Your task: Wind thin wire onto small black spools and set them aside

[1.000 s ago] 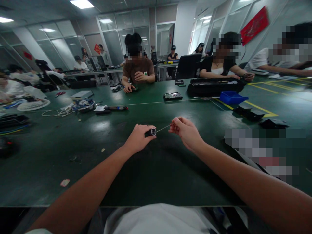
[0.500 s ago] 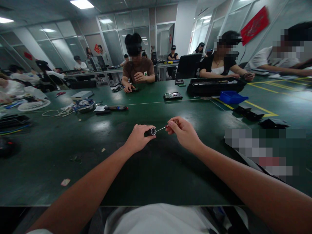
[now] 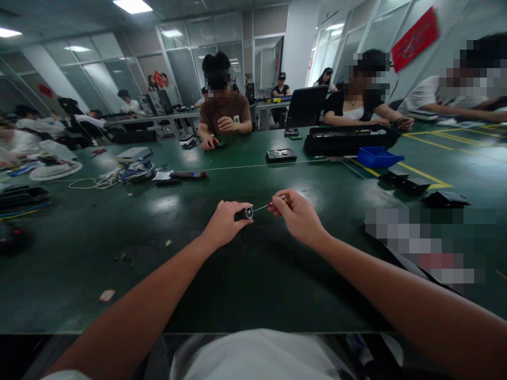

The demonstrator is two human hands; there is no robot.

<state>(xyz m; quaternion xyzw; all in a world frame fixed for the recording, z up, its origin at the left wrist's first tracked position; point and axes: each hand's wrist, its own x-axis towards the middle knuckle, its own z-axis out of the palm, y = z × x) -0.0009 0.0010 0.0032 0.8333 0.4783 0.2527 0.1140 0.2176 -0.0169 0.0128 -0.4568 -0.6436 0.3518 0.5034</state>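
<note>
My left hand (image 3: 226,224) is closed around a small black cylinder (image 3: 248,212) whose round, light-rimmed end faces me and to the right. Fingers cover most of its body, so its exact kind does not show. In my right hand (image 3: 295,211) I pinch a screwdriver (image 3: 271,204) by its reddish handle. The thin metal shaft points left, its tip close to the cylinder's round end; whether they touch I cannot tell. Both hands are held over the green table (image 3: 269,295).
A hard drive (image 3: 281,155) lies ahead, with a blue bin (image 3: 379,158) and black parts (image 3: 404,183) to the right. Another screwdriver-like tool (image 3: 189,175) and a coiled cable (image 3: 97,182) lie on the left. A person in brown (image 3: 225,113) sits opposite.
The cylinder's round end now shows a brighter cross-like pattern. My right hand and the screwdriver have shifted very slightly; my left hand stays in place.
</note>
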